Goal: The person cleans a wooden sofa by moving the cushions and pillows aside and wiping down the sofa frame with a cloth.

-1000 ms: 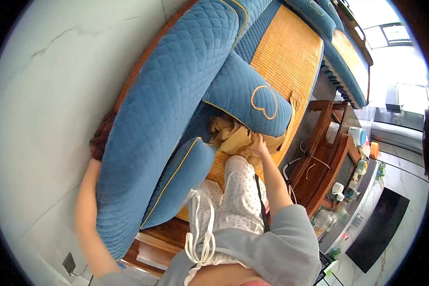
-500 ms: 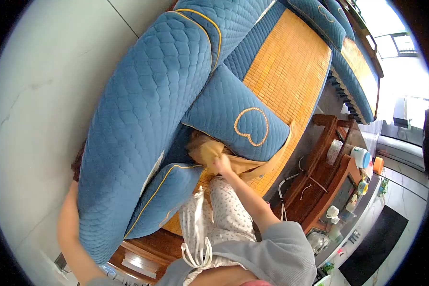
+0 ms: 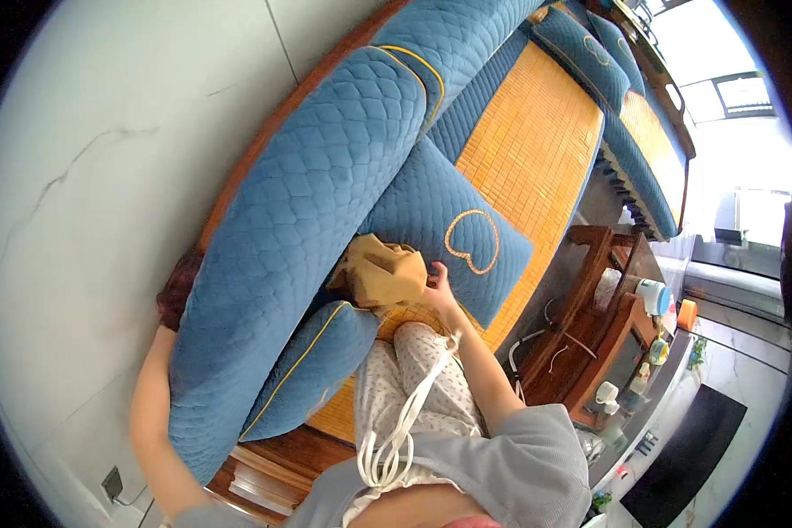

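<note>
My right hand [image 3: 438,286] is beside the right edge of a crumpled tan cloth [image 3: 387,275], its fingers loosely bent and apart, with nothing visible between them. The cloth lies bunched between a blue quilted cushion with a heart-shaped outline [image 3: 453,220] and a smaller blue cushion with yellow piping [image 3: 312,374]. My left arm reaches along the back of the blue sofa backrest [image 3: 282,194]. A dark reddish-brown thing [image 3: 179,289] hides my left hand, so its fingers do not show.
A woven orange mat [image 3: 537,114] covers the sofa seat. To the right stands a brown wooden table [image 3: 590,352] with a blue-lidded white container [image 3: 652,297] and cups. A pale wall [image 3: 88,220] is on the left, with a second blue sofa [image 3: 651,167] at the upper right.
The tan cloth has come away from the cushion's lower edge and is bunched nearer the backrest. My right hand has loosened from it. The view has shifted.
</note>
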A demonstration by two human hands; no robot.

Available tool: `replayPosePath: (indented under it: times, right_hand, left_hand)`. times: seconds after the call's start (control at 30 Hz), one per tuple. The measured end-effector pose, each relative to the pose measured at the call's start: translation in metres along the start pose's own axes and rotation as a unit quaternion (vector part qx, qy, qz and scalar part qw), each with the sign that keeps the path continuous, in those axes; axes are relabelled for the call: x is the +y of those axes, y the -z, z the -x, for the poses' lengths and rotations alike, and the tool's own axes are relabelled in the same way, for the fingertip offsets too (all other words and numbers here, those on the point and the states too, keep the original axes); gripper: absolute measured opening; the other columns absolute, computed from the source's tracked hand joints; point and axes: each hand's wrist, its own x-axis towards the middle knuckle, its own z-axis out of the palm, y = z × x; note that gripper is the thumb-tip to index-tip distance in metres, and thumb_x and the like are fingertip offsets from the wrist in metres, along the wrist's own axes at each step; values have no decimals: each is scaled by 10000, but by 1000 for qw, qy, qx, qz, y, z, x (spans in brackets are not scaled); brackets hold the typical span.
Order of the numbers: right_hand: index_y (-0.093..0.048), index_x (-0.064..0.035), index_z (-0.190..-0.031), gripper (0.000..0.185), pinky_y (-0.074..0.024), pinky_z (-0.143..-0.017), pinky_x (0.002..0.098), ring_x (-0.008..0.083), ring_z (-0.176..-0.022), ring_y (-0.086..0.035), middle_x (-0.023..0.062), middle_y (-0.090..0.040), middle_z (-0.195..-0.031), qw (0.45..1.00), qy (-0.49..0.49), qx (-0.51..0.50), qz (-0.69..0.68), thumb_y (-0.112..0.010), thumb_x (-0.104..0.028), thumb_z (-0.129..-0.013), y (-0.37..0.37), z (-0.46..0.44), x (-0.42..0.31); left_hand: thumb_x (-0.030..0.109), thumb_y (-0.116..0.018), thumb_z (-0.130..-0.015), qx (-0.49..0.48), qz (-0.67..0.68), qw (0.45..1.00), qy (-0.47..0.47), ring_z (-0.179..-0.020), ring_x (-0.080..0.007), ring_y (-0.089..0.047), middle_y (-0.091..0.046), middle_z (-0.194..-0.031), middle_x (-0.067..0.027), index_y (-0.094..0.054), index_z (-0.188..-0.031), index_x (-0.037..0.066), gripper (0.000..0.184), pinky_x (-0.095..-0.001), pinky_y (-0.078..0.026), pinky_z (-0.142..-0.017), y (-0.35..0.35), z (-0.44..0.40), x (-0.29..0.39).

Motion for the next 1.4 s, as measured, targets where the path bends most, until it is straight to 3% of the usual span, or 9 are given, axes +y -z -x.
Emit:
replayPosePath:
  times: [0.13, 0.23, 0.43, 0.5, 0.67, 1.1, 1.3, 1.37, 1.4]
  right_hand:
    - [-482, -102, -1232, 432, -429, -862, 373, 223, -1061, -512, 78, -553, -1164, 926, -226, -228, -196, -590, -182, -822, -74, -39, 56]
    - [-525, -37, -1151, 319, -474, -836, 301, 214, -976, -574, 129, -588, -1074, 880, 166, -421, 144, -540, -186, -869, -127, -39, 4]
    - [-530, -5, -1163, 348, -423, -912, 315, 216, -1045, -544, 105, -597, -1118, 931, 123, -335, 84, -541, -175, -860, -46, 23, -83]
    - [-499, 32, -1178, 346, -467, -830, 308, 220, -976, -571, 116, -599, -1102, 971, -121, -155, -138, -521, -117, -867, 14, 14, -44]
    - [-591, -6, -971, 207, -463, -514, 261, 142, -535, -551, 77, -604, -725, 980, -130, 144, 42, -477, -139, -861, 140, 27, -78]
    - [-456, -16, -1235, 364, -228, -1055, 385, 301, -1273, -316, 157, -382, -1346, 738, 586, 172, 287, -472, -89, -878, 101, -197, -471]
    - [-368, -8, -1319, 641, -305, -1021, 437, 345, -1232, -367, 214, -384, -1336, 896, -91, 338, 274, -614, -329, -822, 312, -170, -107]
    - [-379, -22, -1313, 714, -366, -974, 435, 303, -1191, -416, 164, -445, -1288, 904, -179, 150, -357, -440, -559, -847, 348, -73, -22]
    - [-333, -61, -1343, 751, -359, -985, 400, 279, -1221, -386, 127, -375, -1360, 862, -356, 162, -323, -351, -623, -846, 341, -14, -46]
  left_hand:
    - [297, -405, -911, -25, -59, 997, -46, -1165, -265, -425, -450, -1263, -158, -450, -1226, -20, 449, -333, -310, -978, 6, -12, -10]
    - [283, -412, -903, -40, -133, 986, -96, -1131, -272, -449, -473, -1225, -165, -471, -1195, -19, 424, -341, -330, -956, 6, -36, -22]
    - [256, -427, -887, -52, -294, 930, -213, -1063, -285, -497, -520, -1149, -179, -513, -1134, -18, 378, -355, -370, -911, -9, -111, -33]
    - [246, -432, -882, -56, -337, 910, -235, -1040, -290, -513, -535, -1124, -184, -527, -1113, -17, 364, -360, -383, -896, -12, -127, -39]
    - [224, -445, -869, -71, -457, 851, -250, -983, -301, -552, -574, -1061, -196, -562, -1062, -16, 330, -371, -417, -859, -15, -153, -41]
    - [133, -406, -850, 7, -338, 824, -454, -905, -347, -564, -563, -922, -212, -532, -871, 6, 180, -430, -451, -756, -191, -283, 132]
    - [128, -408, -843, -51, -365, 824, -431, -939, -339, -551, -545, -936, -232, -532, -888, -10, 192, -384, -447, -799, -220, -284, 216]
    - [190, -405, -867, -49, -404, 823, -395, -1017, -317, -513, -514, -1045, -214, -511, -1009, 5, 256, -370, -412, -874, -226, -295, 215]
    - [251, -405, -891, -65, -444, 821, -354, -1104, -298, -475, -485, -1164, -194, -488, -1129, 24, 339, -366, -379, -942, -228, -297, 217]
